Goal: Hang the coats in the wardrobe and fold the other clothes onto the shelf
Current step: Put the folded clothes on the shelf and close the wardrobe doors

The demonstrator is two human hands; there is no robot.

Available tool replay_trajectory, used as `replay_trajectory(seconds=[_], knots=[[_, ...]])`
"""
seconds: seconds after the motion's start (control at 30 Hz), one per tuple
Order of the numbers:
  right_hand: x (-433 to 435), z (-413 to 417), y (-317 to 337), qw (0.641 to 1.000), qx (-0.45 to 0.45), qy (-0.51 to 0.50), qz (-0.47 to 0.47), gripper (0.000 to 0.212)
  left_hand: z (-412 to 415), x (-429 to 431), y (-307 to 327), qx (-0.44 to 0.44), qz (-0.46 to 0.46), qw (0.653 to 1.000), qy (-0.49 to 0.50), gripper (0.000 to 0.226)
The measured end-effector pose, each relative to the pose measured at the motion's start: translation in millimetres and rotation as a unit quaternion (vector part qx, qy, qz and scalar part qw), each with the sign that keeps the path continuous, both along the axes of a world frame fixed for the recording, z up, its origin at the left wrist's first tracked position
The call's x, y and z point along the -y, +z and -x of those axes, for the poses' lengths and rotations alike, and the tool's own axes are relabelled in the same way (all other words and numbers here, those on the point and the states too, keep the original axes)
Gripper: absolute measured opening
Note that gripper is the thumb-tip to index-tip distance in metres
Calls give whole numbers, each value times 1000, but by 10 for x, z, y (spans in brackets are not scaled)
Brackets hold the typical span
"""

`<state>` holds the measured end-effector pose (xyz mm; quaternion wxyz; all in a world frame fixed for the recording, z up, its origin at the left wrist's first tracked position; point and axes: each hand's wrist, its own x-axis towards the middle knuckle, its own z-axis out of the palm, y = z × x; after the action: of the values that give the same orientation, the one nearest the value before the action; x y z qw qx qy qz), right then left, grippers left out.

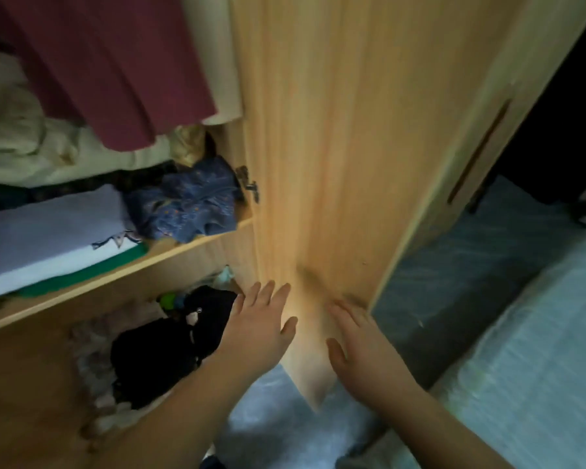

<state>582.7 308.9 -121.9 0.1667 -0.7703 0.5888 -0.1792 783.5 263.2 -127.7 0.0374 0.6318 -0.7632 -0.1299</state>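
Observation:
The wardrobe stands open on the left, its light wooden door (325, 157) swung out in the middle of the view. My left hand (261, 326) is open, fingers spread, at the door's lower inner edge. My right hand (359, 343) lies flat and open against the door's lower face. A maroon garment (109, 69) and a cream one (214, 55) hang at the top. On the shelf (170, 255) lies a folded stack in lilac, white and green (51, 238) beside a crumpled blue patterned garment (190, 201). Neither hand holds clothing.
Below the shelf sit a black garment (170, 346) and pale fluffy fabric (92, 363). A heap of cream cloth (31, 143) fills the upper left. A bed with light blue bedding (538, 350) lies at the right, close to a second wardrobe door (481, 137) with a dark slot handle.

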Motion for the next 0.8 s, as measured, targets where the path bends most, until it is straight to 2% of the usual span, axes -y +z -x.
replay_trajectory(seconds=[0.13, 0.2, 0.3, 0.37, 0.43, 0.5, 0.63, 0.73, 0.8], knots=[[-172, 678, 47, 993, 87, -82, -15, 41, 647, -91, 143, -23, 1, 999, -46, 61], [-29, 838, 167, 978, 162, -132, -18, 43, 790, -63, 162, -76, -7, 996, -36, 62], [255, 800, 434, 956, 272, -71, -87, 60, 830, -36, 118, -179, -47, 983, 12, 64], [366, 682, 523, 945, 301, -42, -125, 39, 791, -100, 58, -222, -76, 972, 31, 68], [349, 558, 545, 953, 278, -62, -108, 15, 718, -204, -15, -255, -94, 961, 47, 72], [266, 466, 533, 962, 247, -69, -90, 8, 622, -301, -80, -291, -99, 950, 59, 75], [147, 226, 545, 981, 176, 10, -77, 10, 399, -460, -140, -355, -81, 929, 61, 70], [113, -171, 584, 986, 127, 78, -75, 25, 79, -604, -159, -407, -36, 909, 75, 51], [125, -517, 587, 985, 123, 106, -64, 35, -247, -702, -166, -406, -16, 908, 99, 40]])
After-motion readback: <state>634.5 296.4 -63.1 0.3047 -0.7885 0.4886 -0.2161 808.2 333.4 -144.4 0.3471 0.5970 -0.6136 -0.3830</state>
